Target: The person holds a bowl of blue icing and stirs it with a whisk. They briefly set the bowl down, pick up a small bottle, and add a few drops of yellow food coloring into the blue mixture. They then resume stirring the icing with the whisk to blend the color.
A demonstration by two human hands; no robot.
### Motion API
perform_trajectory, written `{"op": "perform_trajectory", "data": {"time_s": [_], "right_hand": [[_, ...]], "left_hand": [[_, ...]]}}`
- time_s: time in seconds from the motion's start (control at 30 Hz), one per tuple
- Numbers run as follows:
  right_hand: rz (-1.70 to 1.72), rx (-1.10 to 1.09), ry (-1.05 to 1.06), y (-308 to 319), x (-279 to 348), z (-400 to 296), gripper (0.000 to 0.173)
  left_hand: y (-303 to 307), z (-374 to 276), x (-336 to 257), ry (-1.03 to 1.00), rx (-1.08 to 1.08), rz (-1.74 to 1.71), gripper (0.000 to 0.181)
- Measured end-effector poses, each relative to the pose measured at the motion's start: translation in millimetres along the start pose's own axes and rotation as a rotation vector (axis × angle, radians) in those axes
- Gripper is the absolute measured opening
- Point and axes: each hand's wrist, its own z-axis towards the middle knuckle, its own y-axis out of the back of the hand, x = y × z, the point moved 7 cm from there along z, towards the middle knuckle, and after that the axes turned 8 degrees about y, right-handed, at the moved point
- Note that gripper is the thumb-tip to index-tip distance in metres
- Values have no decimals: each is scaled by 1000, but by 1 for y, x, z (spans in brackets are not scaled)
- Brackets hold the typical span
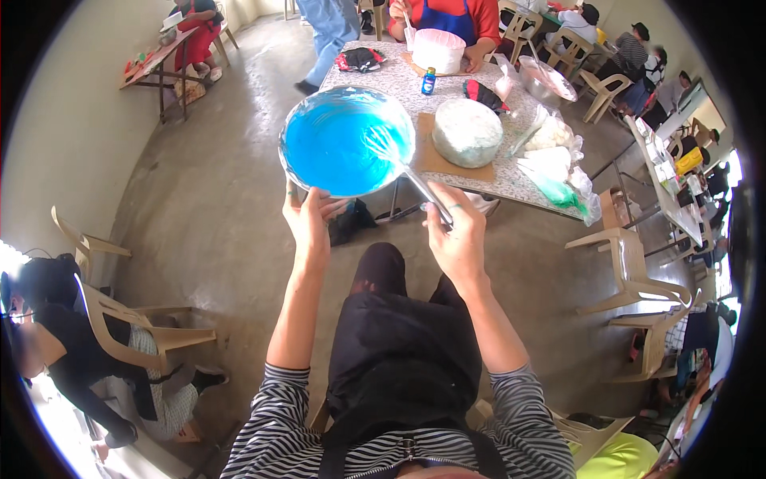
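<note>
A metal mixing bowl (pixel 287 173) with bright blue icing (pixel 329 146) inside is tilted toward me, its near edge off the table. My left hand (pixel 308 218) grips it by the lower left rim. In my right hand (pixel 458 233) is the handle of a wire whisk (pixel 426 190), whose wires rest in the icing at the bowl's right side. Right of the bowl, a round cake with whitish, unevenly spread icing (pixel 468 133) sits on a brown board (pixel 428 143). Piping bags (pixel 550 164), one with green at its tip, lie farther right.
The speckled table (pixel 413 96) also bears a small blue bottle (pixel 428 81), red-and-black cloths (pixel 483 96) and a pink-and-white cake (pixel 438 51) with a person in a blue apron behind it. A bowl of pinkish icing (pixel 547 81) stands back right. Plastic chairs (pixel 628 263) are at the right.
</note>
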Motion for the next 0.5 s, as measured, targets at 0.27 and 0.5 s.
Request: {"op": "perform_trajectory", "data": {"time_s": [0.27,0.5], "right_hand": [[15,-41,67,-17,0,14,27],[29,-90,43,-35,-16,35,25]], "left_hand": [[-28,27,-16,62,50,-22,37],[-27,40,-9,52,31,-36,40]]}}
